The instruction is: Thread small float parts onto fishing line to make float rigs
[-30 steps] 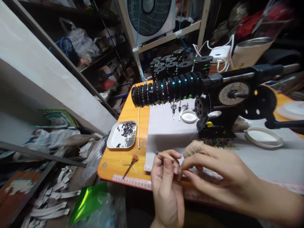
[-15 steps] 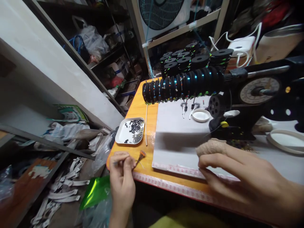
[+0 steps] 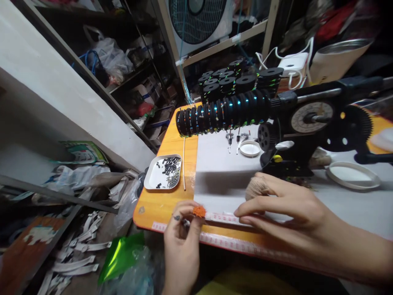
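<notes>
My left hand (image 3: pixel 183 234) is closed in a pinch at the orange table's front edge, holding a thin tool with an orange tuft (image 3: pixel 199 211) at its tip. My right hand (image 3: pixel 287 213) lies over the white mat (image 3: pixel 225 172), its fingers stretched toward the measuring strip (image 3: pixel 221 217) and close together; whether they grip anything is hidden. A beige thread-wrapped ball (image 3: pixel 255 187) sits just behind its fingers. A black winding machine (image 3: pixel 302 131) carries a row of black spools (image 3: pixel 222 112) above the mat.
A white tray of small black pieces (image 3: pixel 162 174) and a thin white stick (image 3: pixel 184 163) lie left of the mat. Stacked black spools (image 3: pixel 238 80), a fan (image 3: pixel 199 20), white lids (image 3: pixel 250 148) and shelves stand behind. Clutter and a green bag (image 3: pixel 121 256) fill the floor left.
My left hand went left to the orange-tipped tool lying on the table, picked it up and brought it right toward the mat. My right hand stayed over the mat's front edge.
</notes>
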Demonstrator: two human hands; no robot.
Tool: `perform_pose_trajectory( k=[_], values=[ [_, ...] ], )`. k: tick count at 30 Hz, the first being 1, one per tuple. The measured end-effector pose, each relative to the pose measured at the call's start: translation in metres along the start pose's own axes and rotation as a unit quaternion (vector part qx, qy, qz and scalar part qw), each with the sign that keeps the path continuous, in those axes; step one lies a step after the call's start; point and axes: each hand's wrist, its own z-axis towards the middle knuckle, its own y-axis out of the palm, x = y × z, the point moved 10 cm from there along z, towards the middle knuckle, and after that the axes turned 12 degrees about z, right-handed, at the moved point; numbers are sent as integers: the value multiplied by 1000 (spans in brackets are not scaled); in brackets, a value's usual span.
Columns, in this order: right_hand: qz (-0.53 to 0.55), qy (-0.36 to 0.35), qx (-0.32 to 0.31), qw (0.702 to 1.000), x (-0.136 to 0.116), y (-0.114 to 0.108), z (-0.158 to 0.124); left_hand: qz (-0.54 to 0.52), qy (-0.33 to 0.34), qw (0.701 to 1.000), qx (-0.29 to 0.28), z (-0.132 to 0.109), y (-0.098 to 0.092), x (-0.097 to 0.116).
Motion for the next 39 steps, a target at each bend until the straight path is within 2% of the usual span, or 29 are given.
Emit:
perform_pose_trajectory(
  k=[3,6,8,15,19,21,23,26,28,32,34,39],
  values=[
    [38,19,41,998,0,-7,2,-153,-100,983,-33,-20,40,2],
    [59,12,62,996,-1,-12,2,-230,-126,964,-50,-29,68,13],
    [63,14,68,996,1,-13,0,-248,-122,960,-51,-30,76,18],
    [62,19,73,995,1,-11,-2,-237,-64,969,-33,-27,75,30],
    [65,7,71,995,-1,-10,-1,-283,-103,953,5,-32,72,14],
    [69,11,69,995,0,-12,-2,-298,-94,950,7,-33,70,8],
    [75,37,76,994,5,-15,-2,-276,-61,959,-2,-32,68,9],
    [103,90,93,986,15,-19,-2,-205,-9,978,31,-32,55,15],
    [125,113,99,981,18,-19,-2,-162,44,985,50,-32,48,26],
    [143,129,100,976,18,-17,-2,-104,159,981,46,-36,45,47],
    [145,126,101,976,16,-18,-3,-88,182,978,44,-37,45,51],
    [137,112,97,979,14,-18,-4,-76,190,978,48,-36,43,51]
  ],
)
